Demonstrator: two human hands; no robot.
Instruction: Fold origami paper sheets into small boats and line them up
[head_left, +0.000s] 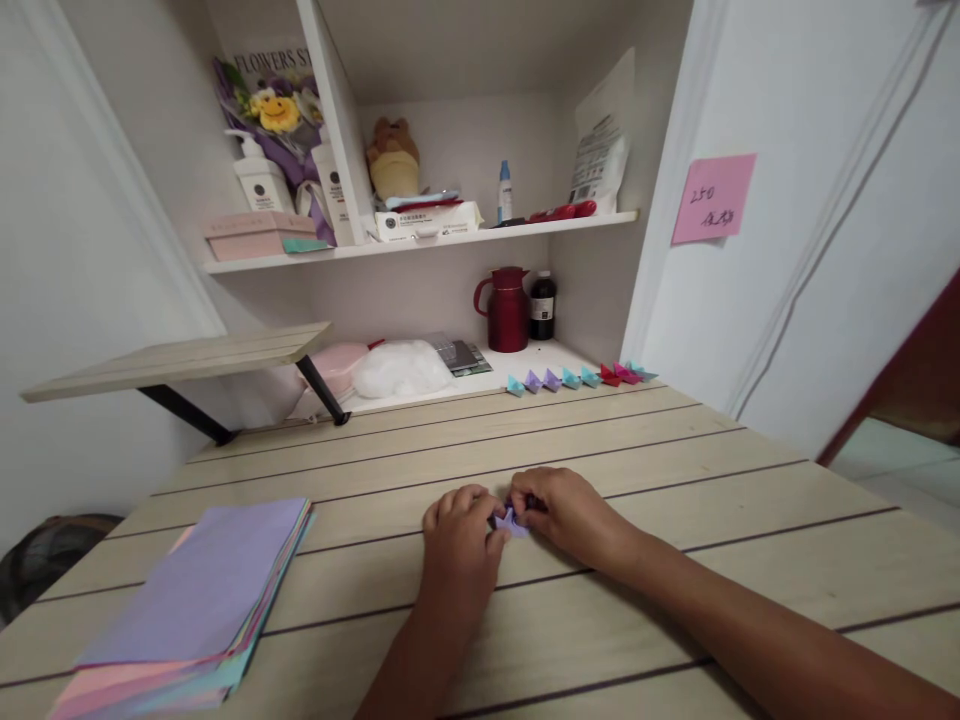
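A small purple folded paper piece (511, 522) sits on the table between my hands, its point showing upward and part of it covered by fingers. My left hand (465, 532) pinches its left side with thumb and forefinger. On the other side my right hand (559, 510) grips the paper with curled fingers. Along the table's back edge stands a row of several little folded paper boats, among them a purple boat (533, 381), a light blue boat (515, 385) and a red boat (609, 375).
A stack of coloured paper sheets (202, 580), purple on top, lies at the left of the wooden table (600, 640). A small raised shelf (187, 355) stands behind it. At the back are a red thermos jug (508, 312), a dark bottle (542, 306) and a white plastic bag (403, 369).
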